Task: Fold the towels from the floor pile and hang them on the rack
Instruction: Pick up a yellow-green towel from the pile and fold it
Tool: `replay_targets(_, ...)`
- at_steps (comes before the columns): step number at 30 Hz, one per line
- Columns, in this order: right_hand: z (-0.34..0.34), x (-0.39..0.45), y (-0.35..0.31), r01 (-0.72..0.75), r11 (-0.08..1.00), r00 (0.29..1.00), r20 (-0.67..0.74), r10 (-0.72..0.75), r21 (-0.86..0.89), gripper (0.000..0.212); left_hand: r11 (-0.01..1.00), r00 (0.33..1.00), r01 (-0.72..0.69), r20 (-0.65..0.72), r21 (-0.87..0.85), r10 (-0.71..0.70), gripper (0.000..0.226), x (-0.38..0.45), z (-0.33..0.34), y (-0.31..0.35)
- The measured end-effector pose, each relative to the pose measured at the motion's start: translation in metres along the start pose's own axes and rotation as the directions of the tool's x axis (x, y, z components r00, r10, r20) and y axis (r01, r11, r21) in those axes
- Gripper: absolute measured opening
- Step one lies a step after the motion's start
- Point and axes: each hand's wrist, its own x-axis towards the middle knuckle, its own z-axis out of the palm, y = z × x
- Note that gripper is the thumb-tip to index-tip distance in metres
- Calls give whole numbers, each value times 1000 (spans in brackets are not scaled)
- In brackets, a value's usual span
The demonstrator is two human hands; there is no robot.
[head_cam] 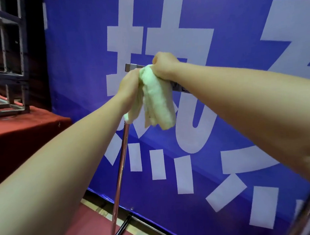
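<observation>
A pale yellow-green towel (155,97) hangs bunched over the top bar of a chrome rack (120,167). My left hand (128,88) grips the towel's left side near the rack's corner. At the towel's top edge my right hand (162,65) holds the cloth where it lies on the bar (131,66). The towel's folds droop down in front of the bar. Most of the bar to the right is hidden behind my right forearm.
A blue banner (223,112) with large white characters stands right behind the rack. At the left is a red-covered platform (14,131) with a dark metal frame (3,54) on it. Red floor (88,230) lies below, with the rack's black foot (121,229).
</observation>
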Motion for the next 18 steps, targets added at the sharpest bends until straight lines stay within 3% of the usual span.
replay_targets(2, 6, -4, 0, 138, 978, 982, -104, -155, -158, 23, 1000, 1000, 5, -1, 8, -5, 23, -1, -1, 0)
replay_targets(4, 5, -11, 1, 210, 967, 965, -130, -229, -148, 32, 1000, 1000, 20, -8, 9, -20, 26, -2, -3, -1)
replay_targets(7, 6, -15, 3, 184, 983, 979, -90, -185, -15, 24, 996, 997, 67, -22, -57, -68, 32, -1, -12, -4)
replay_targets(9, 2, -18, 0, 171, 985, 983, -73, -170, 16, 31, 994, 996, 93, -7, -65, -94, 37, -2, -17, -5)
replay_targets(14, 0, -33, -5, 293, 922, 952, -16, -306, -252, 31, 993, 993, 113, 35, -28, -112, 33, -13, -19, -10)
replay_targets(18, 1, -51, -4, 297, 924, 955, 58, -291, -241, 39, 991, 991, 127, 29, 33, -128, 29, -34, -24, 2)
